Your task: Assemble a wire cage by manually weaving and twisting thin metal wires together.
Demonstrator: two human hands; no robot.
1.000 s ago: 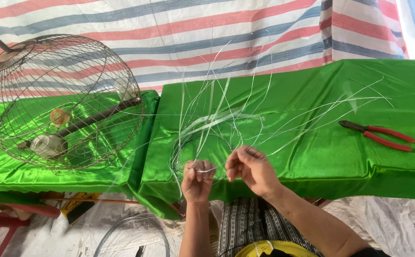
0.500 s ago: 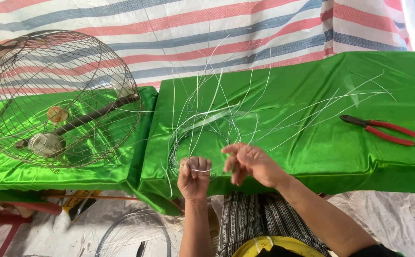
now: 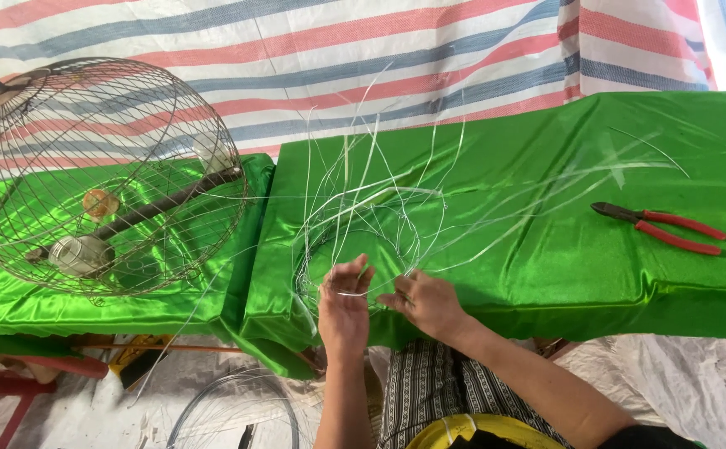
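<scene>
Green satin cloth (image 3: pixel 546 249) covers the table, a striped tarpaulin (image 3: pixel 380 50) hanging behind it.

From my remote view, my left hand (image 3: pixel 344 309) pinches a thin pale strand with closed fingers, and my right hand (image 3: pixel 429 303) at its 3 o'clock curls onto the same tangle of white strips (image 3: pixel 371 208), though I cannot tell how firmly it grips. That tangle sits at the cloth's near edge, fanning toward 12 o'clock. A domed wire cage (image 3: pixel 97 175) lies well apart at 9 o'clock; red-handled pliers (image 3: pixel 662 229) rest at 3 o'clock.
</scene>
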